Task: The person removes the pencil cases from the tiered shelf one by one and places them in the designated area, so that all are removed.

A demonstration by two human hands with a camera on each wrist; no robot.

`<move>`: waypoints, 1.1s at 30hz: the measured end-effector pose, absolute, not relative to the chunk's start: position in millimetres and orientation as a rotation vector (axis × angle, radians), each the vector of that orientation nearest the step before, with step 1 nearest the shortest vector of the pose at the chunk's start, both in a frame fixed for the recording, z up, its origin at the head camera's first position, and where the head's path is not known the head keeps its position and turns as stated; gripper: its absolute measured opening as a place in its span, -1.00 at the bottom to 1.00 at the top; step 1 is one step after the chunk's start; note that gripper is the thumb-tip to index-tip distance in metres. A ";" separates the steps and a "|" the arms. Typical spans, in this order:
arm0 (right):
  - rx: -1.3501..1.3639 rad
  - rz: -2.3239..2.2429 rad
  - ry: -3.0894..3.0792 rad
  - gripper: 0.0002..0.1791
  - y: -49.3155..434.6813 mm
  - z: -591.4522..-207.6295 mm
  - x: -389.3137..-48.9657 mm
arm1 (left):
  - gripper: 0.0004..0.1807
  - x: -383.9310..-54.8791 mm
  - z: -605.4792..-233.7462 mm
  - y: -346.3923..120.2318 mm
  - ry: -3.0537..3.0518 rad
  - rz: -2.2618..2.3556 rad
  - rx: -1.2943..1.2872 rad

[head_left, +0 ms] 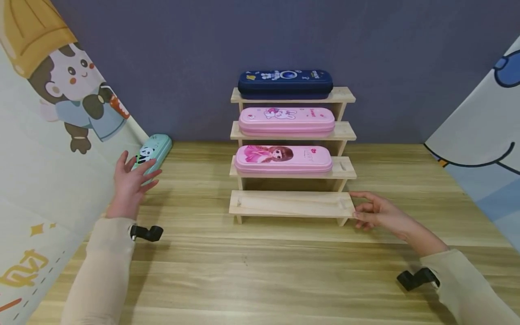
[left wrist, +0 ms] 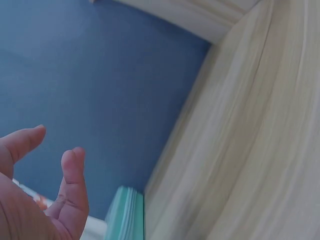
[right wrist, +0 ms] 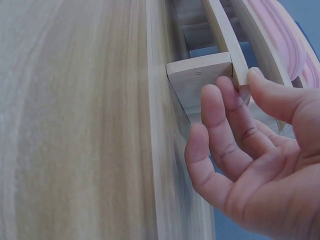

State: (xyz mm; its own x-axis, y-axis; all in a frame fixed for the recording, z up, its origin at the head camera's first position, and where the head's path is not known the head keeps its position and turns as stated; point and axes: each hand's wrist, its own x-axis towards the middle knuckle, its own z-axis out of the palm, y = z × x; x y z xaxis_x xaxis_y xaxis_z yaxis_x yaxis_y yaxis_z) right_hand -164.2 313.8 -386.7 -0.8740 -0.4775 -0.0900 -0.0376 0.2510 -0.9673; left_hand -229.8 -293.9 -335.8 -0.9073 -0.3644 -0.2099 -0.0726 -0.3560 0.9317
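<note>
My left hand [head_left: 133, 183] is spread, its fingers over the near end of a mint-green pencil case [head_left: 161, 146] with a panda on it. In the left wrist view that case [left wrist: 125, 212] stands beyond the fingers; whether they touch it I cannot tell. My right hand [head_left: 382, 214] pinches the right end of the lowest step of a stepped wooden rack [head_left: 290, 204], thumb above and index finger below. On the upper steps lie a dark blue pencil case [head_left: 286, 83], a pink bunny pencil case [head_left: 286, 121] and a pink doll pencil case [head_left: 284, 159], one per step.
The rack stands on a wood-grain table [head_left: 243, 275] before a dark blue wall [head_left: 195, 58]. A printed cartoon panel [head_left: 53, 171] borders the left side, close to the mint case. Another printed panel [head_left: 479, 122] slants along the right.
</note>
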 end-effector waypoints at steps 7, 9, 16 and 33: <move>-0.483 -1.692 2.127 -0.43 315.4 -387.7 -164.3 | 0.05 -224.7 -325.6 -267.1 -1.819 -2.403 0.386; -0.477 -1.692 2.122 -0.44 315.7 -387.4 -164.3 | 0.03 -223.6 -323.3 -258.0 -1.855 -2.413 0.327; -0.466 -1.675 2.135 -0.43 314.7 -385.9 -163.7 | -0.01 -223.6 -318.1 -225.8 -1.972 -2.424 0.153; -0.474 -1.669 2.125 -0.44 315.0 -386.5 -164.5 | -0.15 -219.4 -312.9 -150.8 -2.284 -2.428 -0.183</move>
State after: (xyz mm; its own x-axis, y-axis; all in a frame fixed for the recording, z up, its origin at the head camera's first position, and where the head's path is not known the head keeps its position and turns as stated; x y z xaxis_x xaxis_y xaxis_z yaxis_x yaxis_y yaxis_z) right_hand -164.5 315.0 -386.5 -0.8644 -0.4930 -0.0987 -0.0210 0.2316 -0.9726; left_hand -219.4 -150.8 -312.9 -0.9747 0.2167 -0.0547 -0.0679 -0.0539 0.9962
